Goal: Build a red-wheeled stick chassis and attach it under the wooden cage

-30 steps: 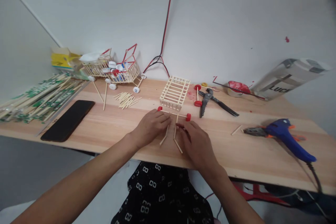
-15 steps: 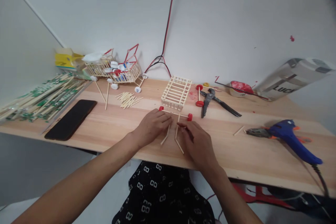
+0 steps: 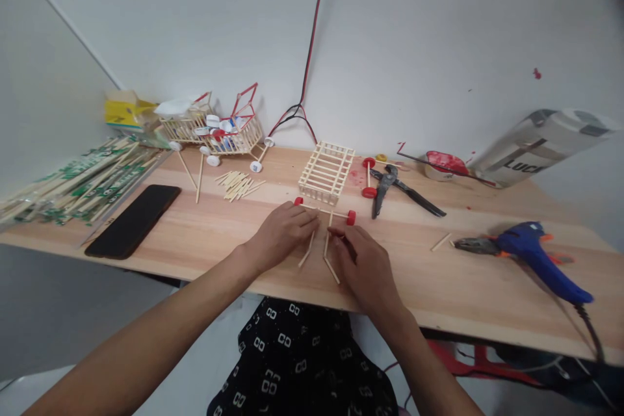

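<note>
Works at the wooden tabletop (image 3: 209,234), with a blue glue gun (image 3: 529,257) lying well apart at the right. Places the left hand (image 3: 285,233) and the right hand (image 3: 366,263) near the front edge, in front of a small basket frame (image 3: 327,173) of thin sticks. Between this frame and the hands, has an axle (image 3: 340,214) with two red wheels (image 3: 351,217), lying crosswise. Pinches, with right fingers nearly together, the right bent stick (image 3: 332,270). With left fingers curled down, touches the left bent stick (image 3: 311,245); cannot tell if gripping or only pressing, for lack of view under the hand. Has both sticks between the hands, side by side, upper ends at the axle. Seems, by judgement, to be at the step of fitting these sticks to the axle. Calls next for steady, even holding, without pushing the axle out of line.
</note>
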`<state>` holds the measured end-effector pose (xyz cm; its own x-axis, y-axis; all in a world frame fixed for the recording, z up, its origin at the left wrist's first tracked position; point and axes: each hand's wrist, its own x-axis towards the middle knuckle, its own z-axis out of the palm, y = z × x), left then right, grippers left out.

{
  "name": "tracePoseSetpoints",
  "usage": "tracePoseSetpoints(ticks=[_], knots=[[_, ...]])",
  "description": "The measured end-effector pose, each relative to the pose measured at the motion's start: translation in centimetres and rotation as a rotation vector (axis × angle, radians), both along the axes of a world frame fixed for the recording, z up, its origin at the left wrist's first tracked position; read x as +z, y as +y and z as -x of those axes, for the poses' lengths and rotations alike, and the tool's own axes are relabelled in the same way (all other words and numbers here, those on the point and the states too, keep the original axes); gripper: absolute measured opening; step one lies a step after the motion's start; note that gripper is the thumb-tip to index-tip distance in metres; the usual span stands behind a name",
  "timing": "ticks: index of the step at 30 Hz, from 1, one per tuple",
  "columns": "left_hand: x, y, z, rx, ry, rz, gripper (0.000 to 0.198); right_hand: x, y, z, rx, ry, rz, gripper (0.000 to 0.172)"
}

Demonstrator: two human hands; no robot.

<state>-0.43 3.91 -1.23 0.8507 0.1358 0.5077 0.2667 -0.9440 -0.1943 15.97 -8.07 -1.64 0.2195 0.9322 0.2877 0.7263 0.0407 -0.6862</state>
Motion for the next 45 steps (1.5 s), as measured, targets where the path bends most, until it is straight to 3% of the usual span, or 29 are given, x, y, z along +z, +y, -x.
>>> tracePoseSetpoints(ticks=[39, 42, 45], knots=[[-0.1, 0.2, 0.0, -0.010, -0.018, 0.005, 0.019, 0.9, -0.8, 0.2, -0.059, 0.123, -0.086, 0.020], [-0.1, 0.2, 0.0, -0.006, -0.025, 0.005, 0.019, 1.5, -1.4, 0.2, -0.157, 0.239, -0.224, 0.022], [-0.2, 0.2, 0.0, -0.002, -0.015, 0.011, 0.020, 1.7, -1.7, -0.4, -0.287, 0.527, -0.353, 0.028]])
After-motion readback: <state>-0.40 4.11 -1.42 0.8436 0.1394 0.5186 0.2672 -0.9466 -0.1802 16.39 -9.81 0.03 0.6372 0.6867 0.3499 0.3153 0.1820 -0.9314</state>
